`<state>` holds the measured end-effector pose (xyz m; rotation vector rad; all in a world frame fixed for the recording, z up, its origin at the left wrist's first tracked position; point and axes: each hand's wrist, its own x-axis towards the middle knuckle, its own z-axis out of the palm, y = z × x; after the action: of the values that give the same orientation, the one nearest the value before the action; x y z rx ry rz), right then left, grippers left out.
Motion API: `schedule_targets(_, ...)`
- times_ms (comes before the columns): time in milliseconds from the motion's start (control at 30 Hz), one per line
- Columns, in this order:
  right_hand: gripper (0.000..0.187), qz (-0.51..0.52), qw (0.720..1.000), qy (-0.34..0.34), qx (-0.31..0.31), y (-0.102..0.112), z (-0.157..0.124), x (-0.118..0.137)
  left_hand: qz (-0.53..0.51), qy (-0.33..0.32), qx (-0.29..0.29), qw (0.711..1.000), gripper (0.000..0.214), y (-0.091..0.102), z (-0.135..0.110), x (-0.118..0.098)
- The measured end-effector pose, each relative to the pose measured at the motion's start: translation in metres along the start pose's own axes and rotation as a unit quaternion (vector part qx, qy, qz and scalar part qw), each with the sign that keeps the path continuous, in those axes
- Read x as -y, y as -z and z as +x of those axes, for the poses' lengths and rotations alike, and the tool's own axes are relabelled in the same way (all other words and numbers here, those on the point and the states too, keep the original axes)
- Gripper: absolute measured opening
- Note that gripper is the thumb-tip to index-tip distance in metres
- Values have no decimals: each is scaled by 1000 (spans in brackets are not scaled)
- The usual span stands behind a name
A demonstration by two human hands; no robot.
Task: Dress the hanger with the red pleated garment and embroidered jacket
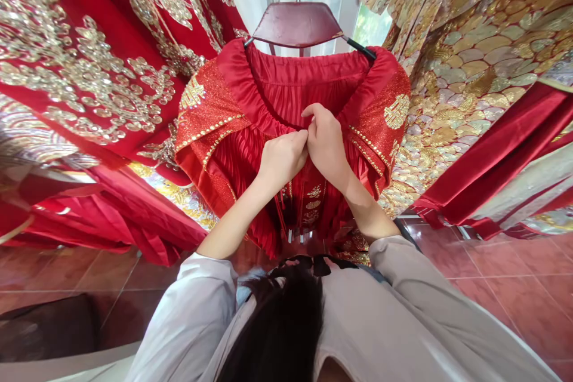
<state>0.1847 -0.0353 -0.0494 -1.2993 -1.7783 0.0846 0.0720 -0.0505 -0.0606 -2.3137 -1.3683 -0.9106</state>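
A red pleated skirt (250,107) with gold-trimmed panels hangs by its waistband from a dark red clip hanger (298,24) in front of me. Both my hands meet at the front edge of the waistband. My left hand (282,158) is closed in a pinch on the waistband fabric. My right hand (324,140) is also closed, its fingers curled over the same edge right beside the left. What sits between the fingertips is hidden.
Red garments with heavy silver and gold embroidery (89,71) hang at the left. A gold scale-patterned garment (474,59) and red satin folds (492,161) hang at the right. Reddish floor tiles (492,298) lie below. A window (371,27) is behind the hanger.
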Motion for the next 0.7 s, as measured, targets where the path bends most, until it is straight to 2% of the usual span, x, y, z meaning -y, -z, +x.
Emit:
schedule_targets(67, 23, 33, 999, 24, 28, 6, 4, -3, -30, -11, 8, 999, 14, 5, 1, 6)
schedule_targets(133, 22, 60, 992, 71, 84, 17, 8, -7, -94, -24, 6, 995, 13, 13, 1, 12)
schedule_targets(233, 35, 80, 969, 145, 186, 40, 16, -12, -215, -33, 17, 976, 13, 28, 5, 19)
schedule_targets(300, 40, 78, 953, 171, 237, 56, 22, -11, -273, -25, 30, 961, 11, 39, 11, 19)
schedule_targets(400, 31, 65, 935, 198, 286, 79, 32, -6, -333, 7, 38, 942, 19, 54, 25, 16)
schedule_targets(467, 25, 62, 929, 214, 295, 93, 38, -6, -360, 28, 30, 932, 24, 62, 35, 20)
schedule_targets(533, 25, 67, 935, 213, 277, 105, 43, -14, -381, 39, 12, 923, 24, 66, 42, 32)
schedule_targets(700, 28, 82, 970, 141, 181, 118, 44, -61, -385, 46, -75, 919, 37, 52, 43, 83)
